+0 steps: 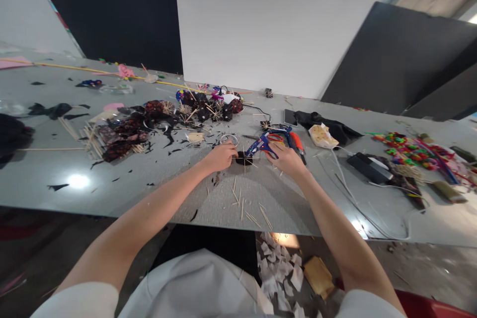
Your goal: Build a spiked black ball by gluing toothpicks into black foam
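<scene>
Pinched in the fingers of my left hand (222,155) is a small black piece with thin wooden sticks (245,160) poking out on several sides. My right hand (283,157) is closed around a blue glue gun (260,143), whose tip points down and left at the black piece. Whether the tip touches it, I cannot tell. Just behind the glue gun lie orange-handled pliers or cutters (297,142), partly covered. A clear ring, perhaps a tape roll (228,138), sits beyond my left hand. Loose toothpicks (241,203) are scattered on the table in front of me.
Behind my left hand spreads a pile of black, stick-studded balls (203,109). A bundle of sticks and dark netting (119,139) lies left. To the right are a yellowish crumpled packet (323,136), a black box (369,168), a white cable (345,186) and colourful trimmings (410,151).
</scene>
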Motion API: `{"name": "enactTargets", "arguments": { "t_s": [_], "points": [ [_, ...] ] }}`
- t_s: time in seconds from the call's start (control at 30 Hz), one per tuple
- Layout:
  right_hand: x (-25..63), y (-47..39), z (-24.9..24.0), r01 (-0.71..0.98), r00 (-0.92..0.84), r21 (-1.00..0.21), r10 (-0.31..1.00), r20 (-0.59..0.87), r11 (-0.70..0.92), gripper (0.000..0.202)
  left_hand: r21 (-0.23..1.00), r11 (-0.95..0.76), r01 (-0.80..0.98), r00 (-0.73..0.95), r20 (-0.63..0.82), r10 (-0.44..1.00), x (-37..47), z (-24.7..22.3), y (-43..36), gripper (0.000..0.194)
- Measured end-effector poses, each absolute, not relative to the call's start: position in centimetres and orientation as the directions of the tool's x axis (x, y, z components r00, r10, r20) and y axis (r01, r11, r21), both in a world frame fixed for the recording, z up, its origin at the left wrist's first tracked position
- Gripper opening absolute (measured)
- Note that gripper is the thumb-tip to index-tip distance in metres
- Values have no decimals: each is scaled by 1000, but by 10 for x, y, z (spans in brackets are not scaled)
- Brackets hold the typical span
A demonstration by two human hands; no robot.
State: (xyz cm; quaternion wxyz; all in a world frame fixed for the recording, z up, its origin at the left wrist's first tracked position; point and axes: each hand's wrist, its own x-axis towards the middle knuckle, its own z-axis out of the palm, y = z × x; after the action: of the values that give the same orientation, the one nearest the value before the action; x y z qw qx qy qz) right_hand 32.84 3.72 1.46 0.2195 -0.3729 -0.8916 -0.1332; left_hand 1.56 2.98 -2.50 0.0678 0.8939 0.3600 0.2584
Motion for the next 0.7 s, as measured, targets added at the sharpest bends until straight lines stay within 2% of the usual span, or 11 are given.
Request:
{"name": "enactTargets", "arguments": {
  "t_s": [0.7],
  "points": [
    [326, 37, 15, 670, -642, -7, 584, 496, 742, 32, 298, -727, 619, 613, 396, 684, 16, -21, 28, 41]
  ]
}}
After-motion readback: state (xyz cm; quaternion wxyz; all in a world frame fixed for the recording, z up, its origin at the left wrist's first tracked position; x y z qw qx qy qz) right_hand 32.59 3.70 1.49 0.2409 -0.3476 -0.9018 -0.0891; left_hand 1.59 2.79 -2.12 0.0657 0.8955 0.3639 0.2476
